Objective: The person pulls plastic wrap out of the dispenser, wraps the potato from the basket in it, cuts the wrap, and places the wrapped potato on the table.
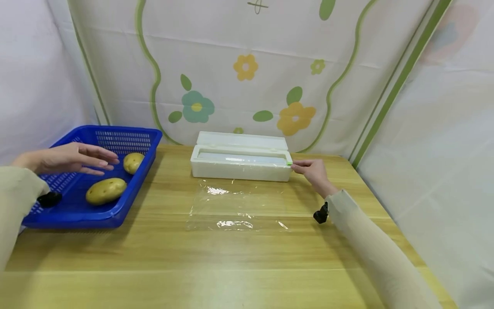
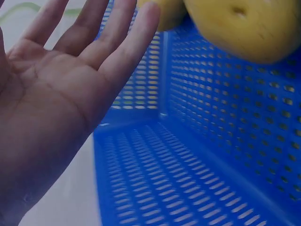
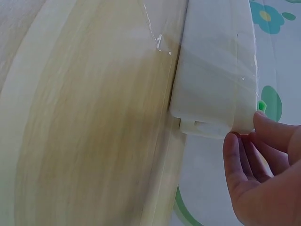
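Note:
My left hand (image 1: 75, 159) hovers over the blue basket (image 1: 133, 204) with its fingers extended and nothing in it. Two potatoes lie in the basket: one potato (image 1: 106, 191) is below the fingers, another potato (image 1: 133, 163) just past the fingertips. A white cling film dispenser (image 1: 239, 171) stands with its lid raised at the back of the table. At its right end, my right hand (image 1: 311, 171) pinches the corner beside the green slide cutter (image 3: 262, 106), thumb on top. Clear film (image 1: 239, 210) stretches from the dispenser across the wood toward me.
The wooden table (image 1: 162, 266) meets a flowered cloth wall (image 1: 231, 47) right behind the dispenser. Plain cloth (image 1: 444, 163) hangs along the right side. The basket's raised rim stands between the left hand and the film.

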### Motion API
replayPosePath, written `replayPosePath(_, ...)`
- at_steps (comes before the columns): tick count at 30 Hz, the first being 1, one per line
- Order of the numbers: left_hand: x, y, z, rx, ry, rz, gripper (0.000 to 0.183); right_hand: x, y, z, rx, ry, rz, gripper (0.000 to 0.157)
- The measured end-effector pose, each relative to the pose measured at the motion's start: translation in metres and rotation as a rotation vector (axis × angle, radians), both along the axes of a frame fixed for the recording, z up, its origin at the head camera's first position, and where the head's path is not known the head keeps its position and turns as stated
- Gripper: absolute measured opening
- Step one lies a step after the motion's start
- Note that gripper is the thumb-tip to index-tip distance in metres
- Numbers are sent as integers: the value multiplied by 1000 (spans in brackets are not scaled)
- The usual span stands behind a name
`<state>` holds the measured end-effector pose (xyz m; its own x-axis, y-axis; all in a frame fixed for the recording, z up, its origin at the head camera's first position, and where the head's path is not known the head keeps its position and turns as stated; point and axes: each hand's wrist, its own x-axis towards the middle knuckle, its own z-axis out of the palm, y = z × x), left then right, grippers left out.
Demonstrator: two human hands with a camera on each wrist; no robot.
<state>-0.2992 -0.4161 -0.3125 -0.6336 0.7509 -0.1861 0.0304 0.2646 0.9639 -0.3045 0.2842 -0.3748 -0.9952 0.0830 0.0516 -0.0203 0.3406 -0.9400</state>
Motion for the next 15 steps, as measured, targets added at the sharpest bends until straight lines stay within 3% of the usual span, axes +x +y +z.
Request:
replayPosePath(5, -3, -6, -19, 24, -48, -67, 43, -3, 1, -1, -11, -15, -6, 32)
replayPosePath(9, -4, -6, -23, -8, -11, -32, 43, -2, 3, 0, -20, -31, -19, 32)
replayPosePath(15, -8, -12, -23, -129, 39, 28, 45, -3, 4, 0, -18, -54, -11, 31)
